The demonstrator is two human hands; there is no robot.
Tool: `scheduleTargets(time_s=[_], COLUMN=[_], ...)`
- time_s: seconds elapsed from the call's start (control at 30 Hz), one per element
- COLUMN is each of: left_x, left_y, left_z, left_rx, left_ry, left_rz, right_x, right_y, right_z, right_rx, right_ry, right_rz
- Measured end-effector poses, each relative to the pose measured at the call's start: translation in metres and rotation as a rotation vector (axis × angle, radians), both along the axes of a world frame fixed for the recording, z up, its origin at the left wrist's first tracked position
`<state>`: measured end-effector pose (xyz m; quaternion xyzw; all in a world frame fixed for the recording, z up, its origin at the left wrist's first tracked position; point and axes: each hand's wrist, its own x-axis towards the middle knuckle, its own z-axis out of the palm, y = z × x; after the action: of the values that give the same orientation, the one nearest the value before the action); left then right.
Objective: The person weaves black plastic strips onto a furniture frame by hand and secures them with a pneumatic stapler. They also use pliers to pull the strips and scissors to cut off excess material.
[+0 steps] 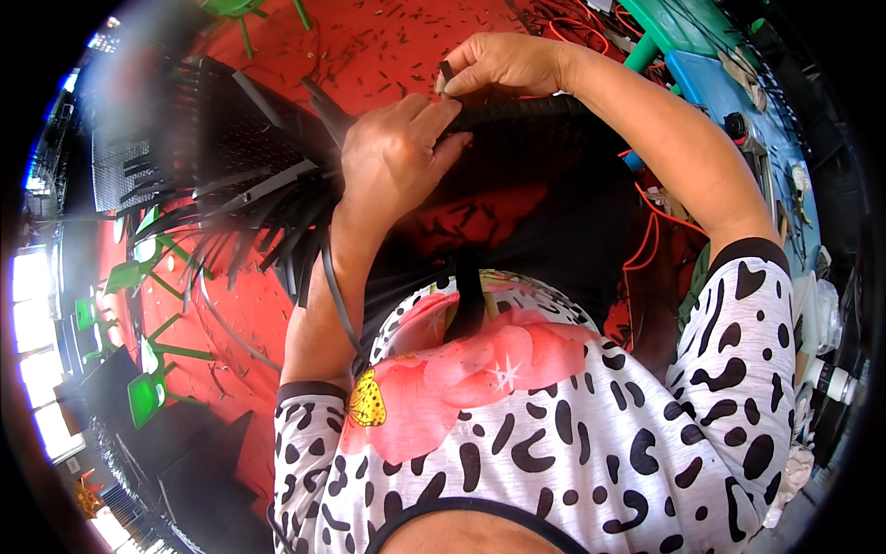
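A black woven piece (249, 129) of flat strips lies at the far left, with a bundle of loose dark strip ends (286, 222) hanging from it beside my left forearm. My left hand (392, 152) is closed at its dark edge, knuckles up; its fingertips and what lies under them are partly hidden. Just beyond it to the right, my right hand (498, 65) pinches a short dark strip (446, 72) between thumb and fingers. The fingertips of both hands almost meet. A dark curved rim (526, 111) runs below my right hand.
Strip scraps litter the red floor (397, 46). Small green stools (146, 397) stand at the left. On the right, a blue tabletop (711, 88) holds tools, a green stool (683, 28) stands beyond it, and red cables (651, 222) coil nearby.
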<state>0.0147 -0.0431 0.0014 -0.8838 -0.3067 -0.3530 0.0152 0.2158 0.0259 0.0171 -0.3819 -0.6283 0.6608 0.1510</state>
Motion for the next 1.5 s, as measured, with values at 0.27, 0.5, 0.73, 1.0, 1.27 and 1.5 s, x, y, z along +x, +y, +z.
scheduleTargets(time_s=[0.27, 0.5, 0.73, 1.0, 1.27, 1.5], left_x=[0.002, 0.0, 0.002, 0.002, 0.008, 0.025], left_y=[0.006, 0.016, 0.032, 0.048, 0.04, 0.022], left_z=[0.0, 0.0, 0.004, 0.001, -0.032, -0.057], left_rx=[0.004, -0.116, -0.175, -0.158, 0.36, -0.534], left_ry=[0.004, -0.023, -0.008, -0.02, -0.027, -0.304], left_rz=[0.044, 0.068, 0.068, 0.102, 0.011, 0.211], right_x=[-0.007, -0.017, -0.017, -0.022, -0.027, -0.027], right_y=[0.011, 0.009, 0.019, 0.022, 0.064, 0.092], right_z=[-0.017, -0.014, -0.017, -0.005, -0.037, -0.069], right_rx=[0.308, 0.723, 0.946, 0.912, 0.902, 0.989], right_ry=[-0.235, -0.622, -0.679, -0.675, -0.741, -0.769], right_rz=[-0.229, -0.414, -0.553, -0.593, -0.528, -0.51])
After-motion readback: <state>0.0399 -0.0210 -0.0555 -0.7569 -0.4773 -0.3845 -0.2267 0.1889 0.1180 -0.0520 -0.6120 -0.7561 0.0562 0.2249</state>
